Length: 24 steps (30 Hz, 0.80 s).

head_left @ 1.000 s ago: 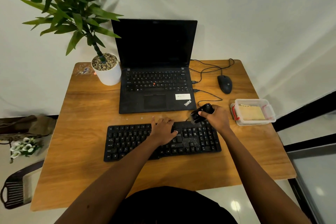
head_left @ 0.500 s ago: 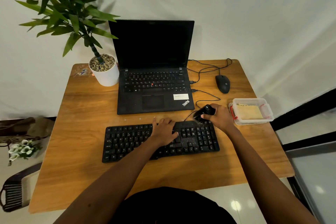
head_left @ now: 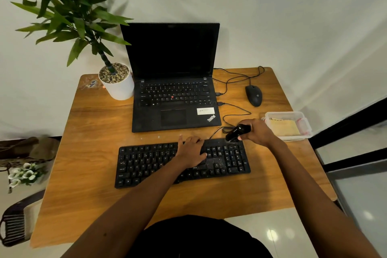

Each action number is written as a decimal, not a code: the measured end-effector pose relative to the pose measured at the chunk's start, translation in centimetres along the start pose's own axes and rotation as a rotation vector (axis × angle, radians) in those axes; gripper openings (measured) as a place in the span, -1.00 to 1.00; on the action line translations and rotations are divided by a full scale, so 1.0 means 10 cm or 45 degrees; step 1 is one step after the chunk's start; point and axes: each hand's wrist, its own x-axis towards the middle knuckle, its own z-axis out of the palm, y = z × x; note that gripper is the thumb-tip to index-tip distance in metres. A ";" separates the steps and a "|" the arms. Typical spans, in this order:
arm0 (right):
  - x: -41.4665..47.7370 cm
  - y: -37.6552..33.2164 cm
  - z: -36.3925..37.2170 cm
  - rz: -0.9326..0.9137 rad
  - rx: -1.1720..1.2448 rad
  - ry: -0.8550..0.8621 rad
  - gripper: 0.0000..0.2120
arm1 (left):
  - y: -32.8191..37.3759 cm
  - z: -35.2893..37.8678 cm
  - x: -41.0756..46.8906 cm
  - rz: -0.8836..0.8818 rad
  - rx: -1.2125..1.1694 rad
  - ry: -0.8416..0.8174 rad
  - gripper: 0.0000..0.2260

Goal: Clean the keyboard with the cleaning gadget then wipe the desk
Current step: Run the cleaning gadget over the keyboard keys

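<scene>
- the right hand [head_left: 258, 133] now sits a little further right along the far edge of the keyboard [head_left: 146, 163], closer to the clear container [head_left: 282, 112].
- the cleaning gadget [head_left: 237, 132] it grips shifts with it, its tip now over the top right keys.
- the left hand [head_left: 191, 151] lies slightly further right on the keys.
- the view drifts, so everything sits a touch further left.
</scene>
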 end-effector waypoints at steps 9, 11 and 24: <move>-0.03 0.17 0.01 0.040 -0.046 -0.079 -0.66 | 0.07 0.00 0.03 0.020 -0.007 -0.001 -0.45; -0.06 0.28 -0.07 0.106 -0.184 -0.045 -0.66 | 0.08 0.01 0.04 0.017 -0.003 -0.017 -0.45; 0.13 -0.11 0.15 -0.156 -0.115 -0.083 -0.70 | 0.06 0.03 0.02 0.005 -0.003 -0.025 -0.45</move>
